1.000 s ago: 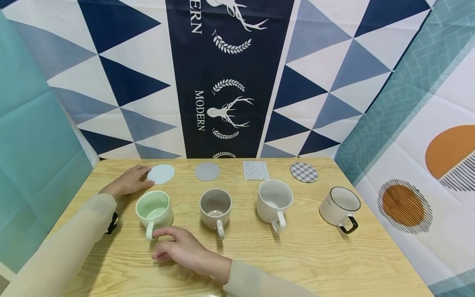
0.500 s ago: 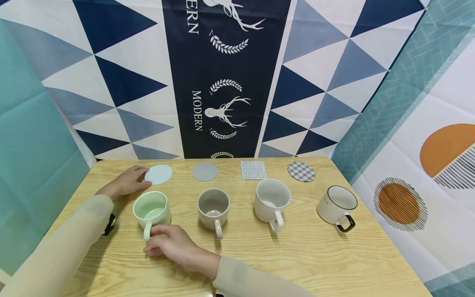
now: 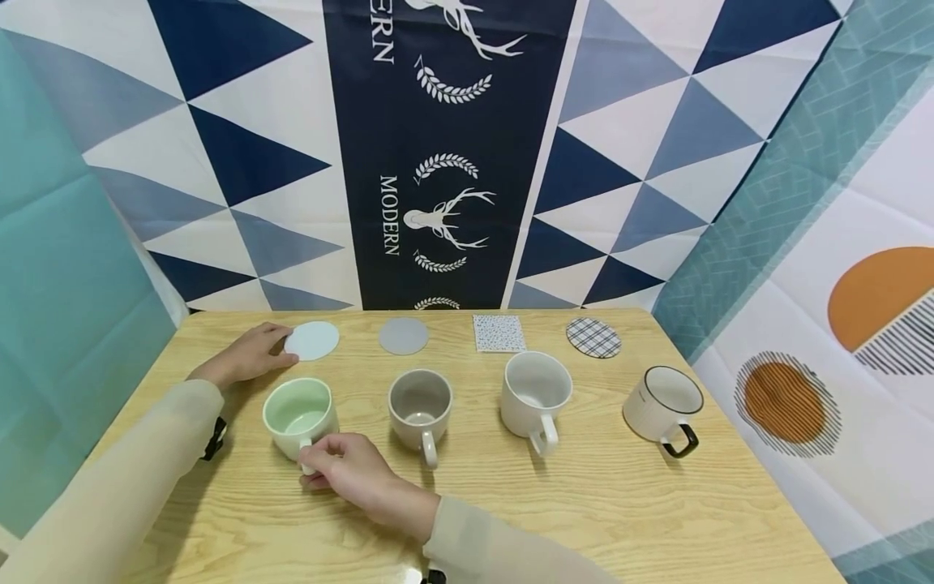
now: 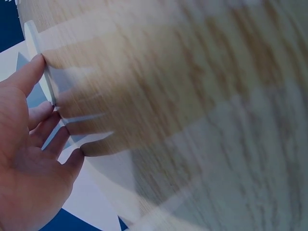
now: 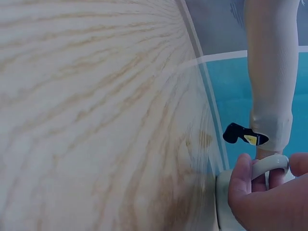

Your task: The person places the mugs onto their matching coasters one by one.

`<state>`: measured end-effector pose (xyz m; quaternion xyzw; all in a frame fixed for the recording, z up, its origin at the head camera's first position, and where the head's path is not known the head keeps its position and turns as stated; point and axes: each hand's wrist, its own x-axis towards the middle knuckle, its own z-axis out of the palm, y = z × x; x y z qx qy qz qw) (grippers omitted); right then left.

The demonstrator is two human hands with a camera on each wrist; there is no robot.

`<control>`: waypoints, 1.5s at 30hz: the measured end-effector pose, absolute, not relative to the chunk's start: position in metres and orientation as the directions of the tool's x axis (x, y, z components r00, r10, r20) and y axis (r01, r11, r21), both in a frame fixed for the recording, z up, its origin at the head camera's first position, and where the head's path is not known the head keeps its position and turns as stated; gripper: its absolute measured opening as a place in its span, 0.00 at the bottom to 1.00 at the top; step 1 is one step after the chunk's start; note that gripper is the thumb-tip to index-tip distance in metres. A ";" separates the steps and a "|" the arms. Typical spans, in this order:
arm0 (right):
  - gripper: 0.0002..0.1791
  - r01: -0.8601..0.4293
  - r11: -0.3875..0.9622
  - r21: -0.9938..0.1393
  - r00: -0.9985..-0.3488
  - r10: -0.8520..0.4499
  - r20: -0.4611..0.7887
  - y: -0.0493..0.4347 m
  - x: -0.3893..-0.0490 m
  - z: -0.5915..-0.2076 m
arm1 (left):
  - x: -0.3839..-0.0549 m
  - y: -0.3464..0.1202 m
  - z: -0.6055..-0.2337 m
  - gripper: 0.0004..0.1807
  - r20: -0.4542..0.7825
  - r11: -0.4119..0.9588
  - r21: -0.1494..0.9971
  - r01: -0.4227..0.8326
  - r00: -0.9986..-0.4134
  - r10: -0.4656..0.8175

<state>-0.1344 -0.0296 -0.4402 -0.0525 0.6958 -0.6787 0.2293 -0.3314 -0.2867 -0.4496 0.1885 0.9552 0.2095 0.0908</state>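
A pale green mug (image 3: 299, 412) stands upright at the left of the wooden table. My right hand (image 3: 357, 470) pinches its handle, which points towards me; in the right wrist view the handle (image 5: 269, 164) lies between the thumb and a finger. Behind the mug lies a pale round coaster (image 3: 315, 340). My left hand (image 3: 251, 355) rests at the coaster's left edge with fingertips touching it; the left wrist view has the fingers (image 4: 33, 72) spread, one against the coaster's rim (image 4: 38, 57) and others on the tabletop.
To the right stand a grey mug (image 3: 419, 410), a white mug (image 3: 536, 393) and a black-rimmed white mug (image 3: 660, 410). Behind them lie a grey round coaster (image 3: 404, 336), a speckled square coaster (image 3: 499, 333) and a plaid round coaster (image 3: 593, 337). Patterned cloth walls enclose the table.
My right hand has come from beside the green mug's handle to a pinch on it, and the handle has swung slightly right. The left hand has stayed at the coaster.
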 end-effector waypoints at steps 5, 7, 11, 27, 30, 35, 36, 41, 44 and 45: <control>0.12 0.253 0.073 -0.965 -0.878 -0.401 -0.260 -0.028 -0.136 -0.441 | -0.329 -0.287 -0.449 0.43 -0.099 0.845 0.432 0.315 -0.915 0.391; 0.12 0.261 0.066 -0.963 -0.872 -0.413 -0.264 -0.027 -0.137 -0.441 | -0.328 -0.286 -0.449 0.43 -0.098 0.844 0.432 0.317 -0.914 0.393; 0.14 0.271 0.060 -0.961 -0.860 -0.433 -0.270 -0.025 -0.136 -0.440 | -0.329 -0.286 -0.448 0.43 -0.095 0.845 0.425 0.324 -0.913 0.398; 0.11 0.258 0.030 -0.966 -0.871 -0.424 -0.246 -0.017 -0.140 -0.432 | -0.329 -0.285 -0.445 0.42 -0.094 0.856 0.405 0.322 -0.916 0.390; 0.11 0.246 0.029 -0.969 -0.879 -0.414 -0.235 -0.017 -0.143 -0.427 | -0.330 -0.286 -0.445 0.43 -0.097 0.856 0.402 0.324 -0.915 0.392; 0.12 0.221 0.030 -0.975 -0.896 -0.389 -0.215 -0.018 -0.149 -0.418 | -0.331 -0.286 -0.447 0.40 -0.076 0.853 0.389 0.348 -0.911 0.406; 0.12 0.218 0.030 -0.975 -0.899 -0.382 -0.213 -0.018 -0.150 -0.416 | -0.331 -0.287 -0.447 0.39 -0.067 0.851 0.386 0.357 -0.909 0.411; 0.11 0.216 0.010 -0.976 -0.916 -0.344 -0.206 -0.023 -0.156 -0.408 | -0.332 -0.287 -0.448 0.31 -0.025 0.840 0.365 0.401 -0.898 0.440; 0.10 0.209 0.012 -0.978 -0.926 -0.319 -0.202 -0.027 -0.159 -0.404 | -0.332 -0.288 -0.449 0.28 -0.003 0.829 0.369 0.420 -0.892 0.453; 0.10 0.208 0.010 -0.978 -0.929 -0.312 -0.201 -0.028 -0.160 -0.403 | -0.331 -0.288 -0.449 0.27 0.007 0.824 0.373 0.427 -0.889 0.458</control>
